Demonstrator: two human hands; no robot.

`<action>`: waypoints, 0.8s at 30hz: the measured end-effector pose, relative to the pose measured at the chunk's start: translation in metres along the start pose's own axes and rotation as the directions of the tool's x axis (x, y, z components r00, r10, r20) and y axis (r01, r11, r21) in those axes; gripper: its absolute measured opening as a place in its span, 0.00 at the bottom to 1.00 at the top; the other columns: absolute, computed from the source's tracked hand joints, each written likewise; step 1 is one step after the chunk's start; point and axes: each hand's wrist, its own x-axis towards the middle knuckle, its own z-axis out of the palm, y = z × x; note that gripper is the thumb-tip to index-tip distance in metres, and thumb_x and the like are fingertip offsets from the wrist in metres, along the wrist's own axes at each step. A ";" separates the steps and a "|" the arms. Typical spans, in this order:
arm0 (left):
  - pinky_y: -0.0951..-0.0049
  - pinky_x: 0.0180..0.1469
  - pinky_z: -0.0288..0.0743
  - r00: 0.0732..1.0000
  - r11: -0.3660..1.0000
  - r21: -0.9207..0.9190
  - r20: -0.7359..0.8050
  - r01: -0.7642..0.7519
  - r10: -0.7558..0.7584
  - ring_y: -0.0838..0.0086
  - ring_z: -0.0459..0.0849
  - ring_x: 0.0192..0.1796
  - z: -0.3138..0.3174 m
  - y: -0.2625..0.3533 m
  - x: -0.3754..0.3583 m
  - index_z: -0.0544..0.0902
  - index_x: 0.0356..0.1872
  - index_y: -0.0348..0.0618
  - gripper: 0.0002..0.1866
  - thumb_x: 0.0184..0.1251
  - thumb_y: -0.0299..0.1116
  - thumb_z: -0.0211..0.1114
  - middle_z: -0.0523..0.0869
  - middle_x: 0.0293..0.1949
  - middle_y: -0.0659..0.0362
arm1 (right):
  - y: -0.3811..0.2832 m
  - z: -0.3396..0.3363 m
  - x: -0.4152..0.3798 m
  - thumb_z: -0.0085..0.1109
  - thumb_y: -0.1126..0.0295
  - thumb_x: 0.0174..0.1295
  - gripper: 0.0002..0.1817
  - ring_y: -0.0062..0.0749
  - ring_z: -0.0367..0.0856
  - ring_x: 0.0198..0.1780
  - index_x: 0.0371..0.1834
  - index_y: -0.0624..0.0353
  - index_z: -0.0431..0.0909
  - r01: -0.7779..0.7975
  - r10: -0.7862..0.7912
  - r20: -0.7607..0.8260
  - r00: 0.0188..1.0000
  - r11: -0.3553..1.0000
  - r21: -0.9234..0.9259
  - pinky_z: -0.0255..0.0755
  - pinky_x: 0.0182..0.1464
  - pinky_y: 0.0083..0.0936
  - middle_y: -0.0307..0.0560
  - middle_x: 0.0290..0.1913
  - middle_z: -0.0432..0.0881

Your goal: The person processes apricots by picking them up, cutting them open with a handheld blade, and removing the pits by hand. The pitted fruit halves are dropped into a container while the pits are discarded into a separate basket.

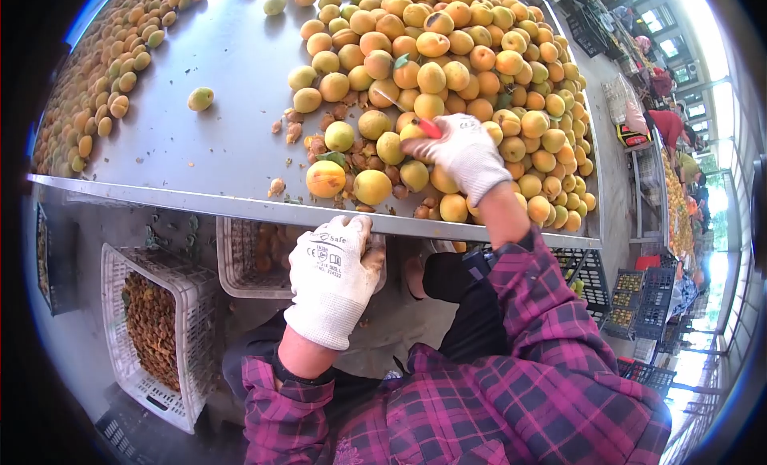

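Note:
My right hand (463,153), in a white glove, is closed around the red handle of a small knife (430,129). Its thin blade points up and left over the apricots (431,77) heaped on the metal table. The fingers of that hand are low among the fruit at the near side of the pile. My left hand (331,273), also gloved, is at the table's front edge with its fingers curled inward. Whatever it may hold is hidden. Brown apricot pits (363,157) lie scattered among the nearest fruit.
More apricots (92,89) cover the table's far left, and one lone apricot (200,98) lies between. Below the metal edge (160,193) stand a white basket of brown pits (152,329) and another pale crate (232,261). Black crates (639,297) and people are at the right.

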 end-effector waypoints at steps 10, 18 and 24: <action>0.71 0.61 0.77 0.973 0.012 -0.996 0.079 0.084 -0.218 0.71 0.82 0.58 -0.018 -0.005 0.025 0.70 0.69 0.31 0.29 0.66 0.21 0.63 0.81 0.59 0.52 | -0.051 -0.025 -0.019 0.75 0.84 0.51 0.30 0.22 0.84 0.44 0.61 0.61 0.81 -0.370 -0.124 0.427 0.896 0.322 0.871 0.80 0.48 0.22 0.42 0.47 0.86; 0.75 0.61 0.76 0.940 -0.060 -0.998 0.035 0.015 -0.339 0.74 0.81 0.58 -0.025 -0.010 0.024 0.69 0.70 0.30 0.35 0.60 0.15 0.71 0.80 0.60 0.55 | -0.084 -0.015 -0.045 0.78 0.70 0.55 0.31 0.20 0.81 0.49 0.63 0.59 0.79 0.008 -0.274 0.222 0.936 0.646 0.763 0.76 0.56 0.24 0.40 0.49 0.87; 0.74 0.57 0.79 0.908 0.455 -0.886 -0.117 0.088 -0.403 0.77 0.83 0.52 -0.044 -0.019 0.013 0.82 0.57 0.31 0.29 0.50 0.19 0.80 0.86 0.52 0.55 | -0.067 -0.026 -0.054 0.59 0.52 0.73 0.20 0.17 0.68 0.29 0.46 0.61 0.82 0.016 -0.334 0.230 0.914 0.596 0.803 0.66 0.33 0.20 0.35 0.26 0.75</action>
